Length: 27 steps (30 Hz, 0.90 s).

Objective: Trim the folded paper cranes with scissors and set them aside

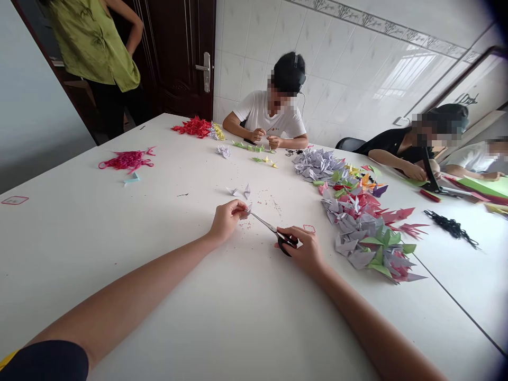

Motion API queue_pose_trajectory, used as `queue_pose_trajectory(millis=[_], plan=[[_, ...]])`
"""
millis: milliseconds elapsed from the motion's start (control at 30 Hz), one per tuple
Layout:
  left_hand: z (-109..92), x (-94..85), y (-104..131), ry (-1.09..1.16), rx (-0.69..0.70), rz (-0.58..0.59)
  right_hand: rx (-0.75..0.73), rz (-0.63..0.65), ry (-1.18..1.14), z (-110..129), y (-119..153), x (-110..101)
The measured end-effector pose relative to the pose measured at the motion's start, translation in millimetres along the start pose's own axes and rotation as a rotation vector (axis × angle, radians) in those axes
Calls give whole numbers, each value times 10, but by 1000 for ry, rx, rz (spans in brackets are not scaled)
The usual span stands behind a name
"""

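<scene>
at the centre of the frame, the left hand (pixel 225 222) pinches a pale folded paper (pixel 249 208); the right hand (pixel 307 246) grips scissors (pixel 271 227) by the handles, tips at the paper. i judge it light, crisp, easily crushed, best held by a thick fold.

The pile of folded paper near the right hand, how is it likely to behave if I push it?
The pile would probably spread rather than slide as one, since its pieces overlap in a jumble. It looks light for its size, being paper, and its thin, pointed tips could bend easily.
</scene>
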<state>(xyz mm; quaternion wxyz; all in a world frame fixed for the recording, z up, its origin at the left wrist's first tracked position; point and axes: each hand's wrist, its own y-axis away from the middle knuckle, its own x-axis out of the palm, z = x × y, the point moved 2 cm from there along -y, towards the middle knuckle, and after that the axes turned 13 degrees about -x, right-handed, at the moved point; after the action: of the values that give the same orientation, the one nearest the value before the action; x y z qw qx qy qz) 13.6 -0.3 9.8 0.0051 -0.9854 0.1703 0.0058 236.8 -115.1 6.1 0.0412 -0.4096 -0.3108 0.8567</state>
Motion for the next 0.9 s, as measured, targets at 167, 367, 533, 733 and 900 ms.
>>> queue_pose_trajectory(millis=[167,367,533,733,900], plan=[[5,-1,1,-2,1,4,-19,4,-9,3,-2,-1],[22,-2,-7,-7,-18,4,-40,24,7,-9,-5,-20],[34,-9,2,-42,-1,6,-62,53,22,-1,-19,-33],[40,-14,14,-67,17,8,-38,59,-8,13,-25,-46],[44,-8,13,-83,19,8,0,44,-28,-10,-23,-47]])
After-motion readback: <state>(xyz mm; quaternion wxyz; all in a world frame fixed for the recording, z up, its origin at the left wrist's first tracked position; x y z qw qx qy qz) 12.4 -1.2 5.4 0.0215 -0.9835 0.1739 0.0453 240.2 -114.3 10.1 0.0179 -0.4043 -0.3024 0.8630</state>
